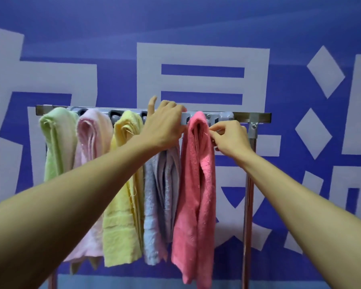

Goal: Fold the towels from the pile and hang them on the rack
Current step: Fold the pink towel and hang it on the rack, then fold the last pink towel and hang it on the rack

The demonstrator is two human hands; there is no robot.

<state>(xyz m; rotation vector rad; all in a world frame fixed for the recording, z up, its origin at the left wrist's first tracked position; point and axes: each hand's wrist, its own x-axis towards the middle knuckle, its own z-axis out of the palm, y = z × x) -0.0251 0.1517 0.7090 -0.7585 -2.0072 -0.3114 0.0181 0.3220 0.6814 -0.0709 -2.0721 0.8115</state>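
A single head-worn wide-angle camera looks forward, roughly level with the horizontal metal bar of the towel rack (256,117), and stands close to it. Both bare forearms reach in from the lower corners toward the bar. The hanging folded terry towels (121,197) fill the middle, and a blue wall with large white characters (202,55) fills the background.

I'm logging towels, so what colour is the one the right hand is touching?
Coral pink towel, pinched by the right hand; head view shows it.
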